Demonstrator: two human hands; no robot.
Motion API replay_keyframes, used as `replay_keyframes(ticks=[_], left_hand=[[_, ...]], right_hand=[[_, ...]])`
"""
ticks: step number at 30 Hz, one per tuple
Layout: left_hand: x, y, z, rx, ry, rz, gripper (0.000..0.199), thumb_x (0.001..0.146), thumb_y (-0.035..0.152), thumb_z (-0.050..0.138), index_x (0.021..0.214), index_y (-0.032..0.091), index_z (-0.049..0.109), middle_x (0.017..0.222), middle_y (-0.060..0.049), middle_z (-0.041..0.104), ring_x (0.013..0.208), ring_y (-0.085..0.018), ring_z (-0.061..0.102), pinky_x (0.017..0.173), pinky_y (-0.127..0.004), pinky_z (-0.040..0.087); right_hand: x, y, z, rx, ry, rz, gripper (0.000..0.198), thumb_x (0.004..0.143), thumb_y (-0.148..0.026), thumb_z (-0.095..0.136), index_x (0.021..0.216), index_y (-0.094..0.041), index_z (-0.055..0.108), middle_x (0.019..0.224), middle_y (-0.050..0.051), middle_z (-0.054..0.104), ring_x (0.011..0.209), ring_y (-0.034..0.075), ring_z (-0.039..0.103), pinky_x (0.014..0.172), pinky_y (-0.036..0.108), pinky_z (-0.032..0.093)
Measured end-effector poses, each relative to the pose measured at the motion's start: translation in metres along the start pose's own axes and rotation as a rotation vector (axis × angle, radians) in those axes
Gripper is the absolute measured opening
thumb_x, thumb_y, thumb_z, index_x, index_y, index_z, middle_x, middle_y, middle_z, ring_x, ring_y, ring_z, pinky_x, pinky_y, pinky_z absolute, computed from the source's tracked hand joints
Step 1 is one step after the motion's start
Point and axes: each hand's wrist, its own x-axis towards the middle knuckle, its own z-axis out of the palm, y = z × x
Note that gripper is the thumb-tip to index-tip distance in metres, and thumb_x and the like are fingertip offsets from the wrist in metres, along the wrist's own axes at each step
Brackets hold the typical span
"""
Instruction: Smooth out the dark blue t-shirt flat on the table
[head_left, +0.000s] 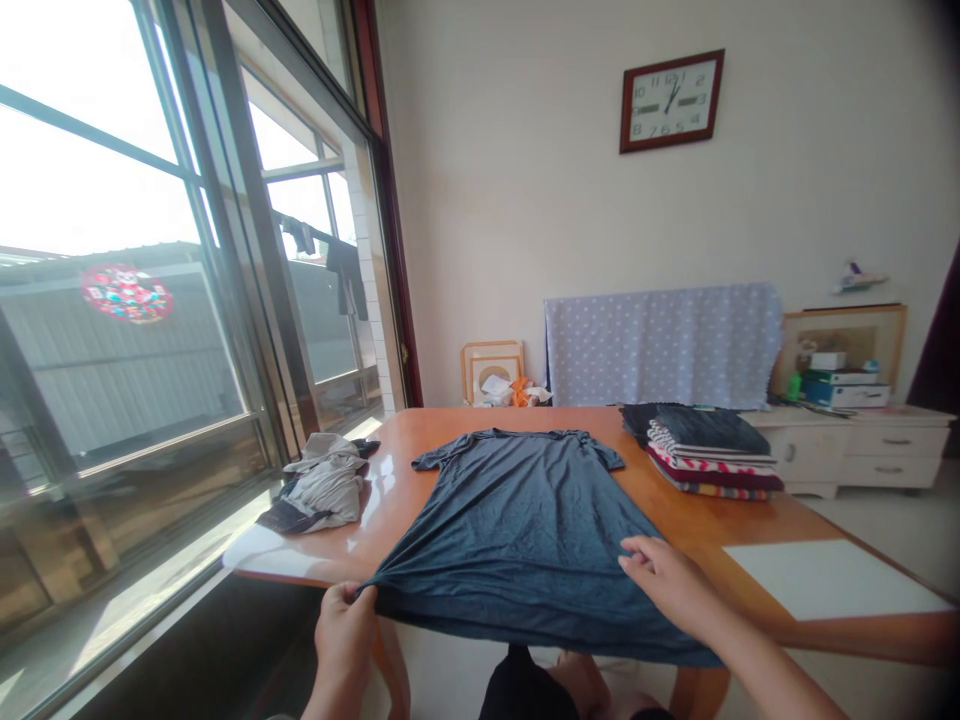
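Note:
A dark blue-grey T-shirt [525, 530] lies spread on the wooden table, its sleeves and neckline toward the far side. Its hem hangs past the near edge. With thumb and fingers pinched together, my left hand [346, 630] grips the hem's left corner and pulls it outward, so creases fan across the cloth. Over the shirt's right side is my right hand [660, 575], its fingers loosely bent and apart, with no cloth visibly held. Whether those fingertips touch the shirt I cannot tell.
A crumpled heap of grey clothes [326, 485] lies on the table's left side. Folded clothes [712, 455] are stacked at the back right, and a white sheet [836, 578] lies nearer on the right. Windows [120, 300] run along the left; a white cabinet [885, 450] stands behind.

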Motion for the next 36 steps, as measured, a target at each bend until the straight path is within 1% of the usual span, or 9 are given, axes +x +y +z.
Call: replay_keyframes(ticks=[6,9,12,17,20,23,27,32,36], left_hand=[[0.003,-0.013,-0.001,0.129,-0.054,0.117,0.044,0.076,0.041,0.062,0.113,0.019,0.061,0.096,-0.008,0.07,0.096,-0.029,0.069,0.084,-0.04,0.054],[-0.003,-0.007,-0.003,0.377,-0.05,0.178,0.052,0.083,0.045,0.057,0.129,0.021,0.06,0.113,-0.015,0.065,0.113,-0.037,0.062,0.092,-0.048,0.051],[-0.013,-0.002,-0.003,0.568,0.016,0.202,0.052,0.09,0.053,0.049,0.136,0.029,0.058,0.129,-0.016,0.057,0.123,-0.042,0.055,0.093,-0.056,0.048],[-0.02,0.0,-0.001,0.589,0.031,0.3,0.039,0.093,0.051,0.05,0.125,0.034,0.066,0.128,-0.01,0.059,0.116,-0.034,0.058,0.091,-0.048,0.048],[-0.02,-0.003,-0.002,0.568,0.002,0.333,0.027,0.093,0.042,0.052,0.108,0.031,0.071,0.119,-0.007,0.064,0.108,-0.029,0.061,0.084,-0.041,0.048],[-0.019,-0.006,-0.003,0.538,0.03,0.361,0.021,0.092,0.036,0.054,0.102,0.027,0.07,0.112,-0.006,0.067,0.103,-0.028,0.063,0.079,-0.036,0.047],[-0.017,-0.01,-0.002,0.44,0.063,0.439,0.017,0.09,0.031,0.054,0.1,0.025,0.066,0.11,-0.006,0.071,0.105,-0.028,0.062,0.081,-0.035,0.046],[-0.015,-0.011,0.0,0.28,0.055,0.545,0.015,0.087,0.027,0.052,0.094,0.026,0.065,0.109,-0.003,0.074,0.108,-0.025,0.063,0.093,-0.035,0.047],[-0.015,-0.011,-0.001,0.304,0.037,0.524,0.018,0.088,0.028,0.049,0.09,0.027,0.067,0.096,-0.002,0.075,0.101,-0.025,0.066,0.092,-0.035,0.046]], right_hand=[[-0.024,-0.043,0.002,-0.069,0.068,-0.099,0.033,0.093,-0.046,0.05,0.109,-0.028,0.071,0.103,0.006,0.073,0.091,0.024,0.07,0.079,0.034,0.054],[-0.044,-0.074,0.014,-0.1,0.044,-0.193,0.024,0.094,-0.041,0.051,0.104,-0.031,0.071,0.101,0.004,0.073,0.088,0.022,0.069,0.08,0.033,0.053],[-0.063,-0.098,0.034,-0.144,0.024,-0.301,0.018,0.093,-0.031,0.054,0.101,-0.03,0.07,0.099,0.004,0.071,0.091,0.022,0.067,0.083,0.033,0.051],[-0.077,-0.115,0.061,-0.229,0.095,-0.454,0.021,0.088,-0.016,0.059,0.105,-0.027,0.067,0.101,0.004,0.067,0.097,0.024,0.061,0.089,0.039,0.047],[-0.075,-0.114,0.069,-0.283,0.135,-0.482,0.025,0.086,-0.014,0.063,0.107,-0.028,0.065,0.101,0.004,0.065,0.097,0.025,0.059,0.089,0.04,0.044],[-0.068,-0.111,0.071,-0.308,0.123,-0.489,0.018,0.088,-0.013,0.06,0.097,-0.028,0.066,0.096,0.003,0.064,0.093,0.024,0.058,0.085,0.039,0.042],[-0.063,-0.109,0.069,-0.3,0.07,-0.513,0.017,0.091,-0.013,0.056,0.084,-0.026,0.064,0.089,0.001,0.063,0.089,0.022,0.057,0.082,0.036,0.039],[-0.062,-0.114,0.054,-0.215,0.041,-0.479,0.016,0.09,-0.014,0.054,0.083,-0.025,0.063,0.089,0.001,0.064,0.088,0.021,0.057,0.081,0.035,0.038],[-0.06,-0.115,0.039,-0.105,-0.001,-0.414,0.016,0.088,-0.013,0.052,0.076,-0.022,0.056,0.084,-0.001,0.063,0.085,0.018,0.057,0.079,0.032,0.038]])
